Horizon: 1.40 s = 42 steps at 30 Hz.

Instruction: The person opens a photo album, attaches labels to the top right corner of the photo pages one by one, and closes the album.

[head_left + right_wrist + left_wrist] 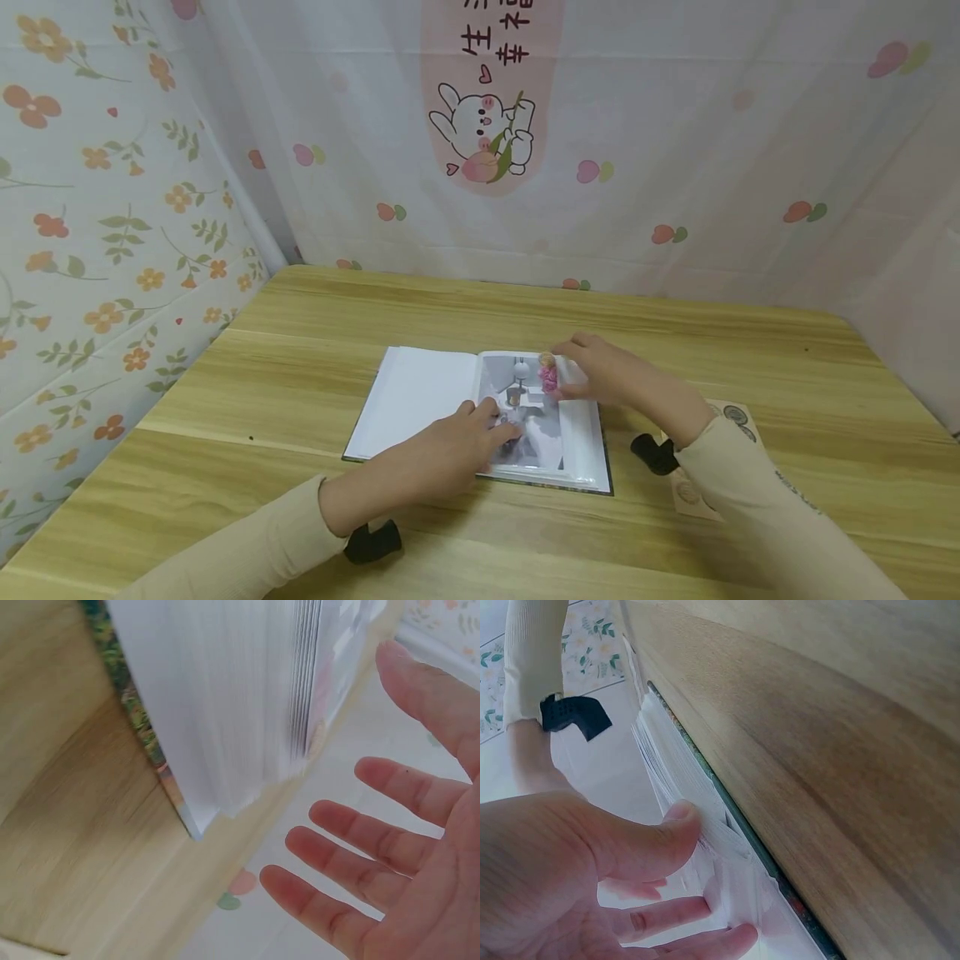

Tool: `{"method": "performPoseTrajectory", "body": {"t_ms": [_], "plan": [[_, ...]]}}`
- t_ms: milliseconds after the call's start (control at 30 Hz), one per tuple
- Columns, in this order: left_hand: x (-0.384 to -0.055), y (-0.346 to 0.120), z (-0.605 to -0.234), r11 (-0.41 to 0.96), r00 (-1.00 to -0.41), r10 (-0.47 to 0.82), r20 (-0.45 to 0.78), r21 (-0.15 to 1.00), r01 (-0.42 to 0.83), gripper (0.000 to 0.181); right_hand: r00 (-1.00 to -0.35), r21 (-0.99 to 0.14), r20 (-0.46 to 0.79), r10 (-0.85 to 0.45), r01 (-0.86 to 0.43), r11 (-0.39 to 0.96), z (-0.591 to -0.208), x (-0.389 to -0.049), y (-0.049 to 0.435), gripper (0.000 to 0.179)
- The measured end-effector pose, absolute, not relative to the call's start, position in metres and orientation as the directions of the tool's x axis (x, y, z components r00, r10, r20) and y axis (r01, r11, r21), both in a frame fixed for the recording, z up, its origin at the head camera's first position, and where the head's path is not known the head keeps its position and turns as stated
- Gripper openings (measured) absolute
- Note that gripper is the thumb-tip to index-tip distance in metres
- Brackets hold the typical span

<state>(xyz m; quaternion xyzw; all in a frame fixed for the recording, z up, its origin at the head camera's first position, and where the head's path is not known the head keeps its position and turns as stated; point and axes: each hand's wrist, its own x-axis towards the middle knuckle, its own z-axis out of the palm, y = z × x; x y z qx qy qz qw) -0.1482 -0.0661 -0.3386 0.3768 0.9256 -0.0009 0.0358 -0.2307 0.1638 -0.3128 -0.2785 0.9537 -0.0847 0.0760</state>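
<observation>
An open photo album (pixel 423 392) lies on the wooden table, with a plain white page on its left side. On its right side is a mostly grey photo (pixel 549 442) in a clear sleeve, with a small pink figure (pixel 549 379) near its upper right. My left hand (pixel 453 450) rests over the lower part of the photo; in the left wrist view its thumb (pixel 676 825) touches the page edges. Beside the upper right edge of the album is my right hand (pixel 603 371), its fingers spread and holding nothing. The right wrist view shows the stacked pages (pixel 232 705) beside it.
A tan card (pixel 686 493) with round dark prints lies right of the album, partly hidden by the right forearm. Dark wrist pieces (pixel 655 454) sit at both cuffs. A patterned curtain (pixel 675 150) hangs behind the table (pixel 255 367).
</observation>
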Motion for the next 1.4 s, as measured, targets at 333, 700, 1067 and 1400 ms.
{"method": "performPoseTrajectory", "body": {"t_ms": [333, 700, 1067, 1400], "plan": [[-0.148, -0.065, -0.338, 0.730, -0.726, 0.682, -0.091, 0.027, 0.683, 0.049, -0.789, -0.219, -0.096, -0.607, -0.578, 0.786, -0.309, -0.197, 0.173, 0.061], [-0.148, -0.064, -0.337, 0.729, -0.725, 0.683, -0.086, 0.023, 0.684, 0.048, -0.774, -0.260, -0.147, -0.616, -0.571, 0.779, -0.324, -0.168, 0.176, 0.066], [-0.147, -0.064, -0.336, 0.729, -0.725, 0.684, -0.084, 0.025, 0.684, 0.047, -0.777, -0.301, -0.164, -0.608, -0.548, 0.781, -0.330, -0.162, 0.177, 0.064], [-0.146, -0.065, -0.337, 0.727, -0.724, 0.686, -0.077, 0.018, 0.687, 0.047, -0.783, -0.257, -0.134, -0.608, -0.565, 0.784, -0.329, -0.164, 0.167, 0.060]]}}
